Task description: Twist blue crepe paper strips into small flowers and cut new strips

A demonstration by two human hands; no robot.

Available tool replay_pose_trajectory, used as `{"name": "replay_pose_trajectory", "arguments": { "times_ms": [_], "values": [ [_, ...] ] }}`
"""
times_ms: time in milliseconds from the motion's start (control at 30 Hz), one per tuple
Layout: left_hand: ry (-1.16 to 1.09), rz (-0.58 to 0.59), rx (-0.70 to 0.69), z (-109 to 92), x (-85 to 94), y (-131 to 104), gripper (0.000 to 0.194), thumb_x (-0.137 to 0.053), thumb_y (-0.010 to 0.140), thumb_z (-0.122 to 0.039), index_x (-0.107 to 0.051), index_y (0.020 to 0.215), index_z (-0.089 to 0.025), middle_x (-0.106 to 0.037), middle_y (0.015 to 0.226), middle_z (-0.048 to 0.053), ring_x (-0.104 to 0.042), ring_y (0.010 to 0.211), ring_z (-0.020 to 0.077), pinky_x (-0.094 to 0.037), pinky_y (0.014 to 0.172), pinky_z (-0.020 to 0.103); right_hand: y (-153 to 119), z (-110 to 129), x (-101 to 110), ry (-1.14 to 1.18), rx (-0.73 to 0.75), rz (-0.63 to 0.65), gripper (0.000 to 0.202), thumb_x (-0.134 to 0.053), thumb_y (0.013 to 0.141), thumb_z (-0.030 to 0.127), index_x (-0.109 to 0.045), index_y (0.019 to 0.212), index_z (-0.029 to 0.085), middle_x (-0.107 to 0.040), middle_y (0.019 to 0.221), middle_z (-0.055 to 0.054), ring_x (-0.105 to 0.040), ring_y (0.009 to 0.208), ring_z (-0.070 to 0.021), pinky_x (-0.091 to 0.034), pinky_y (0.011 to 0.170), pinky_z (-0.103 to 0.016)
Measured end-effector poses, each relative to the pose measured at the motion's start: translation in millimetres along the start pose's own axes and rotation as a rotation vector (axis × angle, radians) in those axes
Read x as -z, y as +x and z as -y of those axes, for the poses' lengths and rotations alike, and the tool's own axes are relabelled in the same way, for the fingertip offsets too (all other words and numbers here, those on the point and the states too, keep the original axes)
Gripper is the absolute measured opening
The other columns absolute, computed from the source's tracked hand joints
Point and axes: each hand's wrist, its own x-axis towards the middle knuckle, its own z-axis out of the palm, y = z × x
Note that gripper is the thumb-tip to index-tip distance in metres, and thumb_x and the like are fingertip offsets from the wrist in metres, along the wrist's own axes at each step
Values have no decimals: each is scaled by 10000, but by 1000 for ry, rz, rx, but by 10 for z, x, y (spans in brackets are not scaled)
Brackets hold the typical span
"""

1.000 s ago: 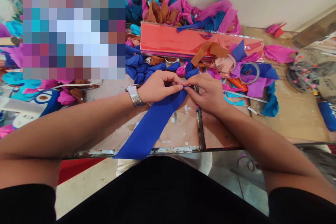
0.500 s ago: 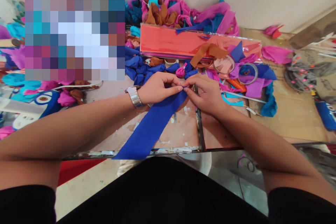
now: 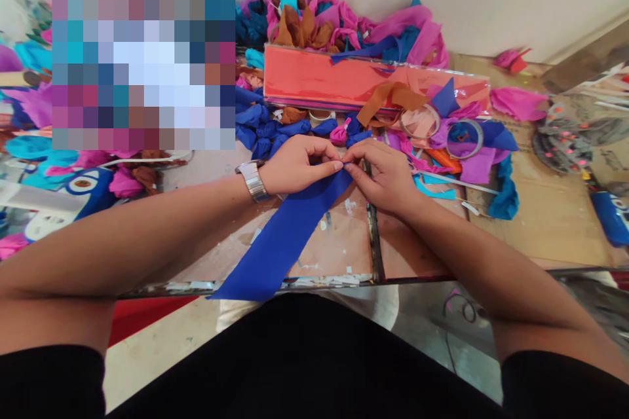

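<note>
A wide strip of blue crepe paper [image 3: 275, 249] slants from my fingers down over the table's front edge. My left hand [image 3: 299, 167], with a metal watch [image 3: 252, 181] at its wrist, pinches the strip's upper end between thumb and fingers. Right beside it, my right hand [image 3: 383, 173] pinches the same end, the fingertips of both hands almost meeting. What the fingers do to the paper there is too small to make out. Several crumpled blue paper pieces [image 3: 263, 131] lie just beyond my left hand, along with a small pink paper bud [image 3: 339, 131].
Behind my hands lies a plastic-wrapped pack of coral paper [image 3: 314, 75], with heaped coloured paper [image 3: 339, 19] against the wall. Tape rolls [image 3: 464, 138] sit to the right, near a wire bundle with pink dots [image 3: 563, 141]. A blue-and-white item [image 3: 73, 200] is at left.
Hardly anything differs. Both hands keep the same pinch on the blue strip, and the whole view has shifted very slightly.
</note>
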Motion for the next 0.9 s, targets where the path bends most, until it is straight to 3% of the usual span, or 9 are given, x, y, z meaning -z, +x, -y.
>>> {"name": "replay_pose_trajectory", "arguments": {
  "times_ms": [500, 900],
  "values": [
    [78, -37, -38, -17, -37, -39, 242, -735, 909, -383, -772, 893, -144, -752, 814, 45, -624, 701, 128, -470, 662, 237, -1, 18, -31, 39, -65, 35, 30, -627, 966, 229, -646, 988, 231, -707, 940, -39, -632, 775, -192, -506, 721, -345],
    [110, -41, -52, -22, -29, -49, 259, -727, 922, -404, -777, 907, -150, -764, 838, 44, -645, 729, 136, -479, 694, 243, 15, 36, -2, 3, -19, 19, 25, -625, 971, 240, -648, 979, 242, -730, 977, -53, -680, 869, -226, -537, 800, -383]
  ]
}}
